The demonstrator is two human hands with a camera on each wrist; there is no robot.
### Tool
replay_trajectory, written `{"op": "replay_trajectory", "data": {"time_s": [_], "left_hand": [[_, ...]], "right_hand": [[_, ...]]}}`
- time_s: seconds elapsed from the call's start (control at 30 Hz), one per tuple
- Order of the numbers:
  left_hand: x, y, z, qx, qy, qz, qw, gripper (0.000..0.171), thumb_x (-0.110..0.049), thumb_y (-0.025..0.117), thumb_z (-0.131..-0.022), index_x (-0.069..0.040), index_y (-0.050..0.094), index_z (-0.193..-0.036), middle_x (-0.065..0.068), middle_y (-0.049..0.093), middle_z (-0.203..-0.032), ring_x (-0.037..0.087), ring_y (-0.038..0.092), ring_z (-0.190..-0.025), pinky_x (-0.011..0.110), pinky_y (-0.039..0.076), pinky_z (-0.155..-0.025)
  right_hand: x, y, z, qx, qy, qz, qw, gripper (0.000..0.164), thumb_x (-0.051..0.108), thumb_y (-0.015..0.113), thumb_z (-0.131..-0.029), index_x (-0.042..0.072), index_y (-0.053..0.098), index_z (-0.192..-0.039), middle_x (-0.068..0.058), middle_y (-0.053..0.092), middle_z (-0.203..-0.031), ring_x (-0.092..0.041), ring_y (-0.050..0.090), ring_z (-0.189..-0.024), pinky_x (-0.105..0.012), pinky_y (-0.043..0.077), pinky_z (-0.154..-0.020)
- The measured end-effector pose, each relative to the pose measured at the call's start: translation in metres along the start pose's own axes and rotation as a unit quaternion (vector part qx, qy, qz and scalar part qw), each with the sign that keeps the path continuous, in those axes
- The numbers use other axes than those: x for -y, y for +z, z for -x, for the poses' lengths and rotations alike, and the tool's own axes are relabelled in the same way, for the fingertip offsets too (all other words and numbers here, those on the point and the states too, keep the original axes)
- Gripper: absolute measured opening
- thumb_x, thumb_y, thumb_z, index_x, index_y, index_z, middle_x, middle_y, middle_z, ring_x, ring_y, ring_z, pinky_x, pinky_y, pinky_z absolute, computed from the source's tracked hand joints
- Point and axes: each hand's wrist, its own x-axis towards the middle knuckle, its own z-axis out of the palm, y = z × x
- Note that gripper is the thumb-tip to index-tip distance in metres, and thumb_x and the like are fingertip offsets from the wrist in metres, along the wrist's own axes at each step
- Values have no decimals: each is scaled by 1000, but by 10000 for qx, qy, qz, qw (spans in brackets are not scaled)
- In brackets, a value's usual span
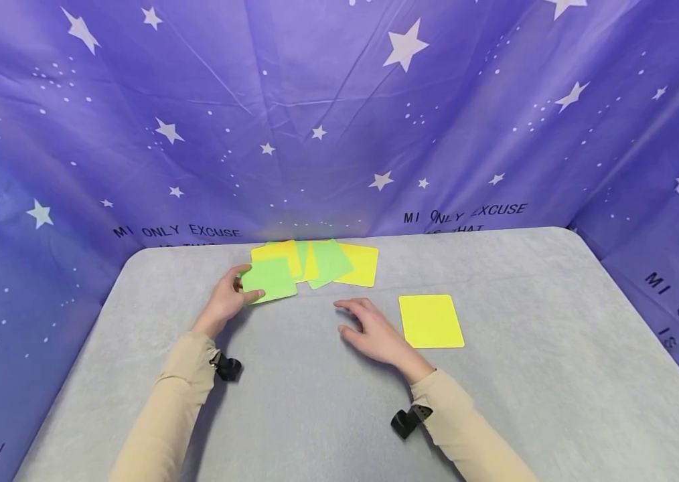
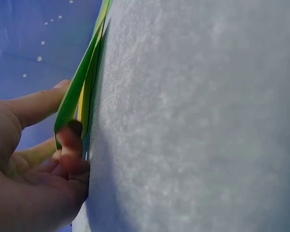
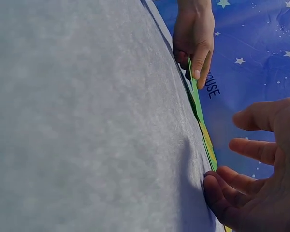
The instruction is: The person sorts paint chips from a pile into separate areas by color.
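Note:
My left hand (image 1: 228, 294) pinches the left edge of a green square card (image 1: 270, 280), thumb on top. In the left wrist view that green card (image 2: 77, 89) tilts up from the yellow one beneath it. Overlapping green and yellow cards spread rightward along the table's back, ending with a yellow card (image 1: 363, 264); their hidden parts lie under one another. My right hand (image 1: 372, 331) hovers with loosely bent fingers and nothing between them, in front of the spread. Just right of it lies a single yellow square card (image 1: 432, 321), flat on the table.
A grey cloth covers the table (image 1: 297, 402). Behind it and at both sides hangs a purple curtain (image 1: 327, 100) with white stars and lettering. Each wrist wears a black camera, such as the one on the right wrist (image 1: 408, 420).

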Motion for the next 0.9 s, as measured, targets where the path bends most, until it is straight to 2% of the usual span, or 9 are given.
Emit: {"op": "replay_trajectory", "data": {"time_s": [0.07,0.13,0.23,0.4,0.6,0.67,0.77,0.83,0.9], "left_hand": [[1,-1,2,15,86,235,9997,71,-5,71,-85,2,35,-146,12,42,-96,19,41,-82,27,38,-65],[1,-2,5,36,163,420,9990,69,-4,70,-86,1,36,-145,10,41,-94,15,41,-78,25,39,-63],[0,-1,9,69,292,687,9972,66,-1,69,-86,0,38,-145,13,46,-97,12,45,-74,23,43,-62],[-4,9,16,217,664,1084,9917,63,4,67,-86,1,41,-144,20,57,-103,6,50,-65,22,45,-58],[-8,24,23,384,869,1494,9842,62,6,65,-86,-1,43,-143,11,48,-87,4,36,-59,18,33,-55],[-10,28,26,455,887,1504,9836,62,3,66,-87,-2,43,-144,14,52,-93,4,42,-64,17,37,-60],[-13,34,31,588,867,1457,9838,63,-1,67,-88,-5,43,-145,24,56,-121,13,58,-89,22,47,-80],[-14,37,34,679,851,1439,9836,63,-3,68,-88,-7,43,-146,26,49,-135,23,57,-108,31,46,-93],[-14,39,37,777,857,1463,9825,63,-5,68,-89,-8,42,-146,26,44,-141,28,54,-114,37,43,-99]], "right_hand": [[0,0,-4,35,-134,-79,9999,44,10,62,-91,3,55,-133,-16,54,-125,-28,54,-104,-41,47,-87],[0,-1,-8,113,-249,-164,9995,44,8,62,-91,1,54,-133,-17,55,-124,-28,56,-102,-40,48,-86],[1,-1,-16,231,-338,-256,9988,45,7,61,-90,0,53,-134,-19,58,-124,-27,59,-99,-40,49,-88],[3,1,-28,416,-133,-442,9981,48,15,60,-95,3,49,-140,-17,58,-129,-24,61,-103,-40,47,-93],[2,9,-34,393,-40,-720,9966,57,18,59,-97,8,37,-149,-18,53,-135,-25,60,-105,-40,46,-94],[1,12,-34,300,-56,-786,9964,59,17,59,-97,8,35,-150,-18,54,-133,-22,61,-100,-38,47,-91],[1,14,-33,172,-145,-748,9969,60,17,60,-97,7,34,-150,-13,62,-114,-16,58,-88,-34,48,-83],[1,15,-31,99,-241,-631,9977,59,17,59,-97,5,34,-150,-7,61,-98,-13,54,-80,-31,46,-76],[0,16,-30,33,-344,-463,9983,59,15,59,-97,3,34,-149,-3,56,-87,-12,49,-76,-30,44,-71]]}}
